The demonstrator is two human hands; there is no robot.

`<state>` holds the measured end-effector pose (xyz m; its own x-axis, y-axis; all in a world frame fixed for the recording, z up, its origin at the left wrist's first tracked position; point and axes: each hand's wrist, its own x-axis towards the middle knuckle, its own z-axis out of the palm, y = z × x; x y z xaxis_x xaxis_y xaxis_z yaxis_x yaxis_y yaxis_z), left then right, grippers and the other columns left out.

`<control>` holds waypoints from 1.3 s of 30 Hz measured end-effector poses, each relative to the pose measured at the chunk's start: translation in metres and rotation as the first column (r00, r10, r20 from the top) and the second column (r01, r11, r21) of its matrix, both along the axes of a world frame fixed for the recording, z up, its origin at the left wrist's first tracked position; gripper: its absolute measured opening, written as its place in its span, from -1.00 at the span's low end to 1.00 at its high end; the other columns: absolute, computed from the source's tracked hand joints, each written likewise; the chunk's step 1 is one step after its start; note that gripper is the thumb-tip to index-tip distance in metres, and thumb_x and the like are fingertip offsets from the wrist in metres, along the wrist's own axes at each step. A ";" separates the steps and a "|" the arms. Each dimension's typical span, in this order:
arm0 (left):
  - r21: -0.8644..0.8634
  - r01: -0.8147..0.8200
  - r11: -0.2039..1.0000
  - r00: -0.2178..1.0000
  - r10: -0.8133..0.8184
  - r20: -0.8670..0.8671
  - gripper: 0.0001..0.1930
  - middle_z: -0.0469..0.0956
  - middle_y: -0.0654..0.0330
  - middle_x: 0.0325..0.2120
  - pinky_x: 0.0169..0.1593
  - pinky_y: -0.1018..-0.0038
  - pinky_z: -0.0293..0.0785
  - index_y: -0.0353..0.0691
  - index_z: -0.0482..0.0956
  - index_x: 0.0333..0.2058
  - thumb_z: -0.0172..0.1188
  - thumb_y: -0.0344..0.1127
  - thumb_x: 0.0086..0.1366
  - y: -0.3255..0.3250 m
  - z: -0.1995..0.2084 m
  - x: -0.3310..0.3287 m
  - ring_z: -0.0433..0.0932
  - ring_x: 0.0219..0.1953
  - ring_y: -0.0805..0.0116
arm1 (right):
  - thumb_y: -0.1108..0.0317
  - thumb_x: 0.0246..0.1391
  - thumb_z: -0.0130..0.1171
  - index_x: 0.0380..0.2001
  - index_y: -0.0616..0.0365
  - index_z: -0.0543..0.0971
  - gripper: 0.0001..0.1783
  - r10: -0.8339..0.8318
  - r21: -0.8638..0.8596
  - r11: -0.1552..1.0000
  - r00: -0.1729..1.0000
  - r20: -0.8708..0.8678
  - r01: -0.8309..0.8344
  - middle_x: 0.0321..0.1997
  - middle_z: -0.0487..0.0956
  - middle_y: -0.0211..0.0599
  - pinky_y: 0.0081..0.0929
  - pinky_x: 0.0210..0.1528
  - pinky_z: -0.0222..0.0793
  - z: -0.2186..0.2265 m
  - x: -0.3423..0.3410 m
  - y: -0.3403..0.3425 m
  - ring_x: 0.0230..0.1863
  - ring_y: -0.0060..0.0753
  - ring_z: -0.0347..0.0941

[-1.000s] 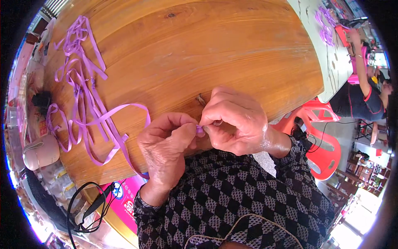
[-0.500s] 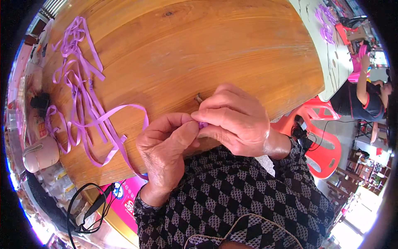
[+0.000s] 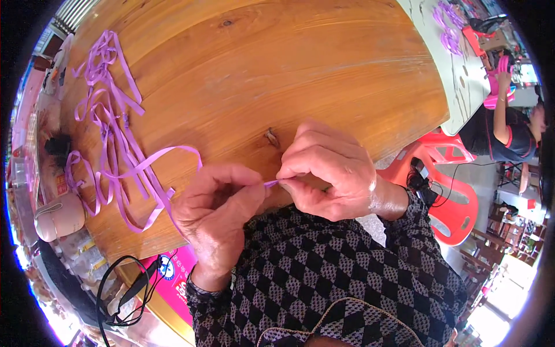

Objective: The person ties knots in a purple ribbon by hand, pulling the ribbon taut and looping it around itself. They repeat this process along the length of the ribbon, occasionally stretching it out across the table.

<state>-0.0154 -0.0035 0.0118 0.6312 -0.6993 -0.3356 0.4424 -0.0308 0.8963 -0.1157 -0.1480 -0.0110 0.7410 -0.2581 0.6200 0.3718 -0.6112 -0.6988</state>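
My left hand (image 3: pixel 219 211) and my right hand (image 3: pixel 329 170) are over the near edge of the wooden table, each closed in a pinch. Between their fingertips runs a short, taut piece of purple ribbon (image 3: pixel 271 183). The rest of what the fingers grip is hidden. A long loop of purple ribbon (image 3: pixel 151 160) curves from beside my left hand to the left. It meets a loose tangle of purple ribbon (image 3: pixel 104 63) with several small knots, lying along the table's left side.
The wooden table (image 3: pixel 324 63) has a dark knot mark near my right hand. A pink rounded case (image 3: pixel 59 217) and black cables (image 3: pixel 110 312) are at the left. A red plastic chair (image 3: pixel 454 202) stands at the right. Beyond it, a person (image 3: pixel 509 130) sits near a white table (image 3: pixel 462 87).
My hands have drawn slightly apart, the left one moving left. The ribbon between the fingertips, bunched before, now shows as a short stretched strip.
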 end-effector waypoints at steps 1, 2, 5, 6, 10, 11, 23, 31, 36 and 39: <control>-0.026 -0.025 0.999 0.999 0.025 0.030 -0.87 0.52 0.21 -0.52 -0.38 0.69 0.39 -0.39 0.50 -0.41 0.16 -0.65 0.01 0.002 0.000 0.001 0.48 -0.50 0.54 | 0.71 -0.41 0.21 -0.46 0.24 0.47 -0.70 0.000 0.001 1.000 1.000 -0.001 0.000 -0.52 0.46 -0.25 -0.48 -0.57 0.22 0.001 -0.001 0.000 -0.57 -0.29 0.35; -0.053 -0.048 0.997 0.997 0.052 0.059 -0.87 0.52 0.22 -0.54 -0.38 0.69 0.40 -0.38 0.51 -0.42 0.17 -0.64 0.00 0.003 0.001 0.002 0.48 -0.50 0.54 | 0.71 -0.41 0.22 -0.47 0.24 0.47 -0.70 0.000 0.001 1.000 1.000 -0.003 0.000 -0.52 0.46 -0.25 -0.48 -0.58 0.22 0.002 -0.002 0.000 -0.58 -0.29 0.35; 0.020 0.007 1.000 0.989 -0.010 0.144 -0.89 0.52 0.24 -0.55 -0.40 0.71 0.37 -0.38 0.53 -0.42 0.20 -0.60 0.01 0.003 0.008 0.000 0.46 -0.52 0.58 | 0.71 -0.41 0.22 -0.48 0.24 0.48 -0.71 -0.020 -0.028 0.999 1.000 -0.003 0.020 -0.52 0.46 -0.25 -0.48 -0.58 0.22 0.005 -0.005 0.002 -0.57 -0.29 0.35; 0.019 0.007 1.000 0.989 -0.010 0.147 -0.89 0.52 0.24 -0.55 -0.40 0.71 0.37 -0.38 0.53 -0.42 0.20 -0.60 0.01 0.002 0.011 -0.001 0.46 -0.52 0.58 | 0.71 -0.41 0.22 -0.48 0.24 0.48 -0.71 -0.020 -0.029 0.999 1.000 -0.001 0.020 -0.52 0.46 -0.25 -0.48 -0.58 0.22 0.007 -0.005 0.002 -0.57 -0.29 0.35; 0.129 0.151 0.980 0.987 -0.157 0.040 -0.88 0.54 0.26 -0.53 -0.43 0.73 0.33 -0.39 0.55 -0.39 0.22 -0.55 0.03 0.000 0.010 -0.002 0.42 -0.53 0.63 | 0.68 -0.40 0.26 -0.46 0.26 0.51 -0.71 -0.027 -0.075 0.997 1.000 -0.004 0.027 -0.51 0.47 -0.24 -0.46 -0.58 0.23 0.006 -0.008 0.002 -0.56 -0.28 0.36; 0.126 0.158 0.979 0.987 -0.160 0.011 -0.88 0.54 0.27 -0.52 -0.43 0.73 0.31 -0.39 0.55 -0.38 0.22 -0.54 0.04 0.000 0.009 -0.002 0.41 -0.53 0.64 | 0.66 -0.38 0.28 -0.44 0.27 0.51 -0.71 -0.015 -0.084 0.996 1.000 0.005 0.015 -0.51 0.47 -0.24 -0.46 -0.57 0.24 0.006 -0.009 0.002 -0.56 -0.28 0.37; -0.043 0.071 0.997 0.994 -0.074 -0.086 -0.89 0.54 0.24 -0.53 -0.41 0.71 0.37 -0.40 0.54 -0.42 0.24 -0.53 0.03 -0.001 0.000 -0.007 0.46 -0.51 0.58 | 0.52 -0.35 0.34 -0.38 0.27 0.51 -0.67 0.029 0.022 0.999 0.998 -0.054 -0.028 -0.47 0.50 -0.19 -0.45 -0.52 0.30 0.010 -0.009 0.002 -0.50 -0.26 0.42; 0.008 0.056 0.998 0.996 -0.055 -0.064 -0.91 0.53 0.26 -0.55 -0.45 0.73 0.33 -0.40 0.54 -0.44 0.23 -0.55 0.02 -0.001 0.000 -0.007 0.43 -0.54 0.61 | 0.58 -0.27 0.27 -0.40 0.29 0.51 -0.75 0.024 -0.004 1.000 0.996 -0.081 -0.024 -0.54 0.49 -0.22 -0.46 -0.56 0.27 0.011 -0.012 0.000 -0.57 -0.26 0.40; 0.039 0.055 0.998 0.998 -0.055 -0.006 -0.91 0.52 0.28 -0.55 -0.47 0.73 0.32 -0.41 0.54 -0.44 0.21 -0.56 0.02 -0.003 -0.001 -0.009 0.42 -0.54 0.63 | 0.69 -0.28 0.18 -0.43 0.27 0.48 -0.76 0.014 -0.038 0.999 1.000 -0.010 -0.014 -0.58 0.46 -0.26 -0.46 -0.61 0.21 0.007 -0.008 0.001 -0.63 -0.28 0.36; 0.038 0.050 0.998 0.997 -0.048 -0.062 -0.90 0.52 0.27 -0.55 -0.46 0.72 0.32 -0.40 0.54 -0.43 0.22 -0.55 0.02 -0.004 -0.002 -0.009 0.42 -0.54 0.63 | 0.72 -0.31 0.14 -0.46 0.25 0.47 -0.76 -0.031 -0.074 0.997 0.999 0.007 0.031 -0.60 0.44 -0.28 -0.48 -0.62 0.18 0.007 -0.006 0.004 -0.65 -0.31 0.33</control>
<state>-0.0244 -0.0077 0.0100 0.5742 -0.7142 -0.4001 0.4933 -0.0882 0.8654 -0.1220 -0.1441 -0.0045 0.7298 -0.2340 0.6424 0.3554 -0.6728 -0.6489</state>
